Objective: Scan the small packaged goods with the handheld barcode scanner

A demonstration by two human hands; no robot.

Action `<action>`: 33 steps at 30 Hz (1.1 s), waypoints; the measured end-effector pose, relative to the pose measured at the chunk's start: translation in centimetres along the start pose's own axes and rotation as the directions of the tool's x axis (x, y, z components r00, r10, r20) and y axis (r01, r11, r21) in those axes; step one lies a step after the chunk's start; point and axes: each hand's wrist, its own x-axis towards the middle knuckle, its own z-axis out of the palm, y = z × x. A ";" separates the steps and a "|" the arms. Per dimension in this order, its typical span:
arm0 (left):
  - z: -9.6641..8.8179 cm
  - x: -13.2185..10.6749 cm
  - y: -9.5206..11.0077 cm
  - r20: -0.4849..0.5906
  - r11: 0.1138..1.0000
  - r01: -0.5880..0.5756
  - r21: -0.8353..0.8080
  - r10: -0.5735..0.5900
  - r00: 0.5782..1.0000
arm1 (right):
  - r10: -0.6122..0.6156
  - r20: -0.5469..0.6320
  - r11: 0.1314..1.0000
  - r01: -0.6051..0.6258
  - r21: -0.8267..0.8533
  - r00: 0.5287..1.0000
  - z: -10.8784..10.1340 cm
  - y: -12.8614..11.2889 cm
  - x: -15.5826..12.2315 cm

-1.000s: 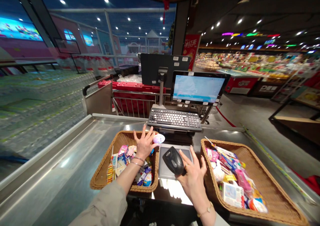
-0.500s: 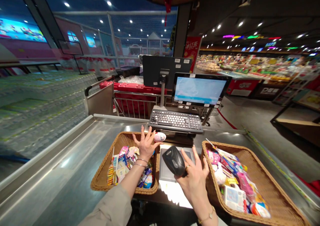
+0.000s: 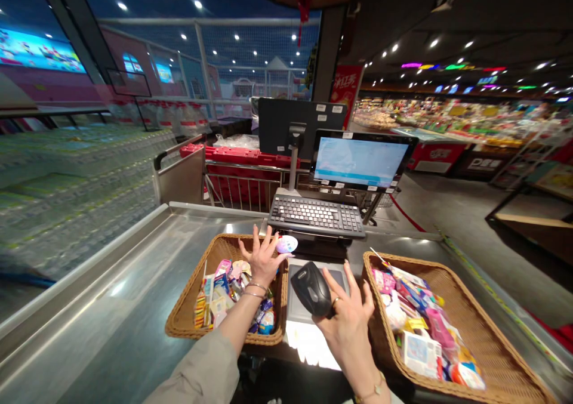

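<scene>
My left hand (image 3: pixel 264 261) is over the left wicker basket (image 3: pixel 226 246) and pinches a small egg-shaped candy (image 3: pixel 287 244) between thumb and fingers, the other fingers spread. Held in my right hand (image 3: pixel 350 321) is a black barcode scanner (image 3: pixel 310 289), its head tipped toward the egg. A bluish-purple glow lies on the egg's wrapper. Packaged sweets and small toys (image 3: pixel 230 278) fill part of the left basket. More packets and boxes (image 3: pixel 421 353) lie in the right wicker basket (image 3: pixel 496 338), beside my right hand. My palm hides the scanner's handle.
Behind the baskets are a keyboard (image 3: pixel 317 214), a lit screen (image 3: pixel 360 162) and a second monitor (image 3: pixel 301 123) seen from its back. A grey flat plate (image 3: pixel 298 308) lies between the baskets on the metal counter (image 3: pixel 107 320). Stacked bottles (image 3: pixel 89 177) stand left, beyond the counter's raised edge.
A bluish-purple light now shows on the egg, which was whitish before. Both hands keep almost the same place, and the whole view has shifted slightly.
</scene>
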 end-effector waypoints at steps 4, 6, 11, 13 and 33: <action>-0.2 0.0 0.2 0.014 1.000 0.013 -0.014 -0.012 1.000 | -0.060 0.021 0.998 0.061 -0.028 0.998 0.4 0.6 -0.4; -0.2 0.0 0.3 0.000 0.999 0.014 -0.032 -0.014 1.000 | -0.060 0.023 0.997 0.061 -0.041 0.998 0.5 0.8 -0.5; -0.4 0.0 0.6 -0.022 0.997 0.014 -0.079 -0.016 1.000 | -0.029 0.007 0.999 0.029 -0.039 1.000 0.2 0.4 -0.5; -0.5 0.0 0.7 -0.033 0.995 0.008 -0.095 -0.012 0.999 | -0.005 -0.020 0.999 0.004 -0.038 1.000 0.0 0.1 -0.5; -0.9 0.2 0.1 -0.045 0.999 -0.023 -0.032 0.021 0.999 | -0.025 -0.045 0.997 0.022 -0.072 0.999 -0.9 0.0 -0.4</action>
